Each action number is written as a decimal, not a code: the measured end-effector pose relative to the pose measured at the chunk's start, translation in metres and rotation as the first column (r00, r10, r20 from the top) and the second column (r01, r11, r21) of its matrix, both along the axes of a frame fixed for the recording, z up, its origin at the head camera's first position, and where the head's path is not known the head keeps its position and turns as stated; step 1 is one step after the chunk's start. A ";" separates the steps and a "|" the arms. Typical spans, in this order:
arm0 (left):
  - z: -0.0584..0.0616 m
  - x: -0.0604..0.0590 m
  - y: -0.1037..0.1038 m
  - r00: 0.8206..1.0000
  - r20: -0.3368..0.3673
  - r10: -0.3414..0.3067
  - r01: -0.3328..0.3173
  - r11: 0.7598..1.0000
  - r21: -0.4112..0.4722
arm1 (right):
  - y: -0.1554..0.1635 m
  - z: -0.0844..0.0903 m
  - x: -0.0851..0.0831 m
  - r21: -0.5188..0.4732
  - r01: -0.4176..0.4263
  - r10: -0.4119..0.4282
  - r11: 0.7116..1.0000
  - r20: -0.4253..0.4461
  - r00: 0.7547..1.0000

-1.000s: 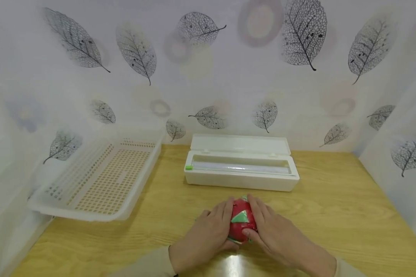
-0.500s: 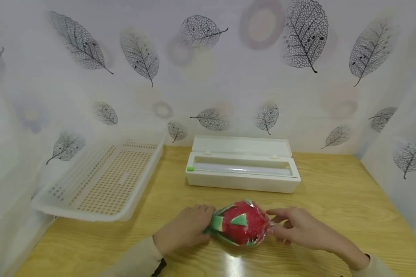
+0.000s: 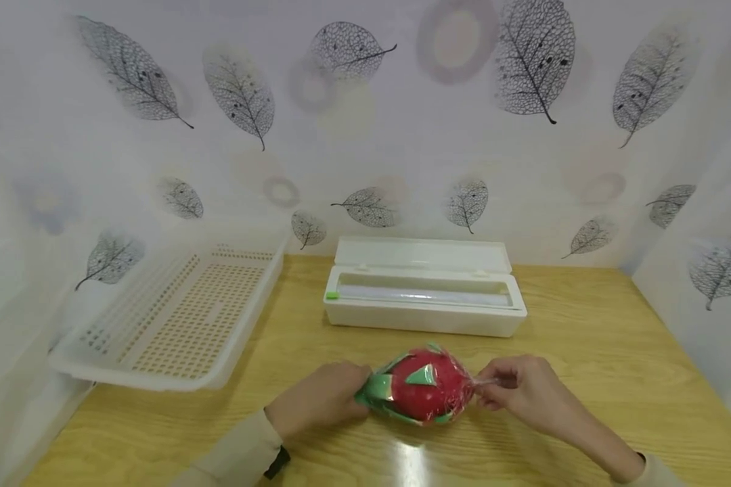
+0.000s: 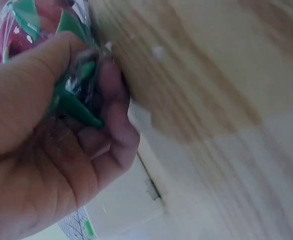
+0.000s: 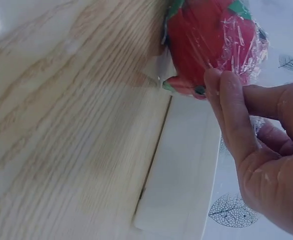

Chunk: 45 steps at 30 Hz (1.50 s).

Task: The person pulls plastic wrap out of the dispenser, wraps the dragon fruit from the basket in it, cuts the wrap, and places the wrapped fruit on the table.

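A dragon fruit (image 3: 423,392), red with green scales and wrapped in clear cling film (image 5: 236,45), lies crosswise between the two hands in the head view. Its green leafy end points left, where my left hand (image 3: 323,399) grips it. In the left wrist view, the thumb and curled fingers of that hand close around green tips (image 4: 79,107) and bunched film. At the opposite end, my right hand (image 3: 526,392) pinches a gathered tail of film (image 3: 484,382) between thumb and fingers. The film is drawn together into a narrow neck there.
Behind the fruit stands a white cling film dispenser (image 3: 426,321), lid raised, with a roll (image 3: 423,295) inside and a green slider (image 3: 331,295) at its left. A white perforated basket (image 3: 213,375) sits at the left of the wooden table (image 3: 609,379). Leaf-patterned cloth (image 3: 402,149) hangs behind.
Both hands were pressed around the fruit's sides. They have moved apart to its two ends, the fruit now lies with its leafy end left, and the right hand has taken hold of the film tail.
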<state>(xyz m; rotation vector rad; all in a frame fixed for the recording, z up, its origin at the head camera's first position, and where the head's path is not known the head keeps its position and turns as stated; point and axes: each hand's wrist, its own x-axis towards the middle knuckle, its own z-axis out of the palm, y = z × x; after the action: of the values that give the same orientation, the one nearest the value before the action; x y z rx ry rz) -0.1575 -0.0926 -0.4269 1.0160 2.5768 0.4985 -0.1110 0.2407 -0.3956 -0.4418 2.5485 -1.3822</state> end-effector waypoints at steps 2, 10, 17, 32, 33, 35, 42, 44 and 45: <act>0.000 -0.003 -0.003 0.994 0.106 0.013 -0.018 0.999 0.047 | 0.003 0.002 0.000 -0.004 -0.001 0.001 1.000 0.042 0.999; 0.006 -0.008 -0.024 0.805 0.594 -0.008 -0.182 0.949 0.259 | 0.007 0.001 0.002 -0.082 0.097 -0.077 0.992 0.228 0.971; 0.003 -0.003 -0.031 0.609 0.793 0.002 -0.457 0.819 0.348 | 0.002 -0.001 0.004 -0.025 0.146 -0.140 0.989 0.161 0.977; 0.001 -0.008 -0.031 0.680 0.720 0.137 -0.533 0.767 0.357 | -0.001 0.004 0.009 0.034 0.198 -0.199 0.980 0.034 0.979; 0.001 -0.008 -0.032 0.686 0.711 0.153 -0.540 0.762 0.357 | -0.001 0.006 0.010 0.051 0.200 -0.200 0.979 -0.005 0.980; 0.001 -0.010 -0.033 0.692 0.702 0.169 -0.551 0.751 0.363 | -0.002 0.007 0.013 0.076 0.187 -0.181 0.979 -0.078 0.980; 0.013 -0.008 -0.042 0.872 0.421 0.250 -0.406 0.850 0.336 | -0.008 -0.001 0.019 0.067 0.028 -0.005 0.997 -0.323 0.946; 0.018 -0.003 -0.038 0.942 0.260 0.213 -0.291 0.905 0.312 | -0.011 -0.004 0.018 0.073 -0.005 0.030 0.997 -0.353 0.935; 0.019 -0.001 -0.035 0.968 0.183 0.173 -0.222 0.929 0.295 | -0.012 -0.006 0.018 0.079 -0.021 0.050 0.997 -0.379 0.924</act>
<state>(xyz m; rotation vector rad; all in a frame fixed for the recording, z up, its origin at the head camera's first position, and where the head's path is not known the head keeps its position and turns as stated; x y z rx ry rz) -0.1586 -0.1272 -0.4082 0.7730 2.5219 1.0259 -0.0933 0.2286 -0.4013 -0.8108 2.8652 -1.2888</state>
